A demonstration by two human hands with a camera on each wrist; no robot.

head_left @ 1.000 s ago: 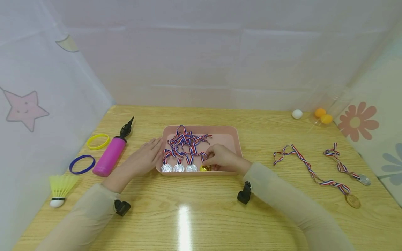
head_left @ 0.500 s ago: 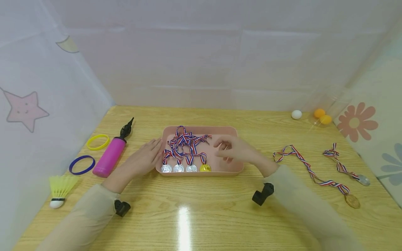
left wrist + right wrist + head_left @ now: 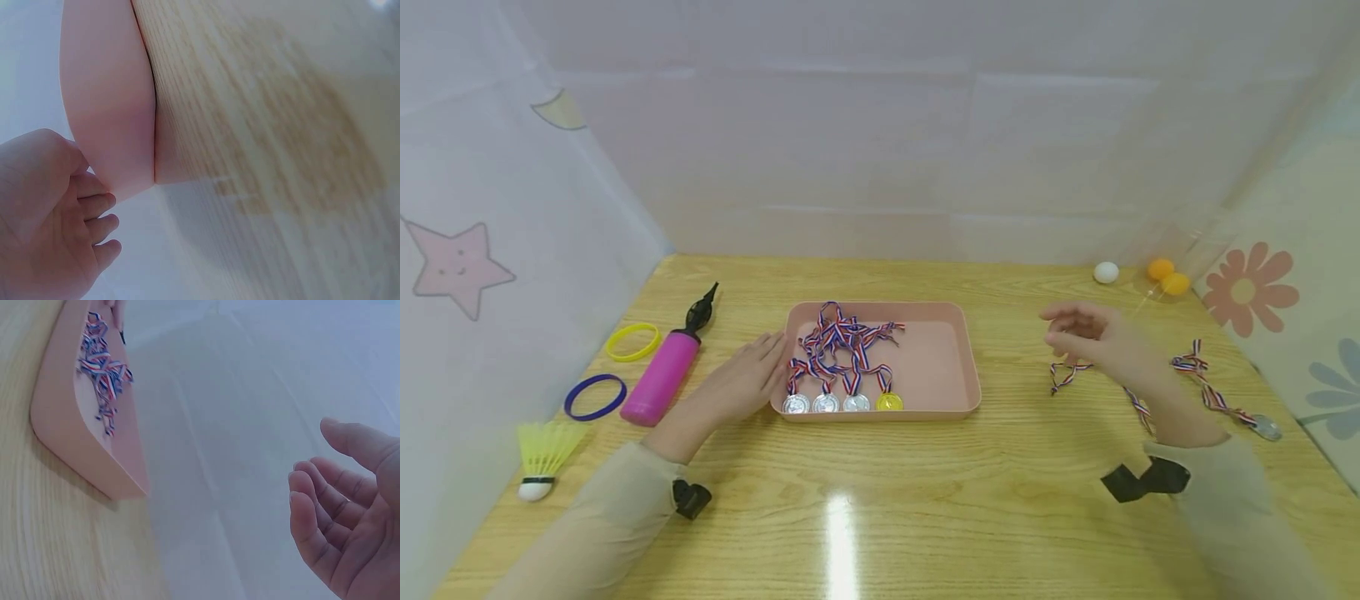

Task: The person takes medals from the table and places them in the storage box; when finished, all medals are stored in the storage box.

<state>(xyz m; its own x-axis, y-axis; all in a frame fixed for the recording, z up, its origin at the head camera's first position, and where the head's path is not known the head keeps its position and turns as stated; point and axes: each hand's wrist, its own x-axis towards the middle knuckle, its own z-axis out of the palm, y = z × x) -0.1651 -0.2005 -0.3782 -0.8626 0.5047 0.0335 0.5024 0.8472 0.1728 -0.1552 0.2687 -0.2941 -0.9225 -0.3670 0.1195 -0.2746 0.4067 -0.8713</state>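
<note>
A pink tray holds several medals in a row along its near side. Three are silver medals, and a gold medal lies at the right end. Their red, white and blue ribbons are bunched behind them. My left hand rests against the tray's left end with its fingers extended. Right of the tray my right hand hovers, fingers loosely bent and holding nothing. Beneath it lies a striped ribbon, partly covered by the hand and forearm; its medal is hidden.
Another silver medal with its ribbon lies at the far right. White and orange balls sit at the back right, the orange ones by a clear container. On the left are a pink pump, yellow and blue wristbands, and a shuttlecock.
My right hand has let go of the gold medal in the tray and moved right, out over the table. The left hand has stayed at the tray's left end.
</note>
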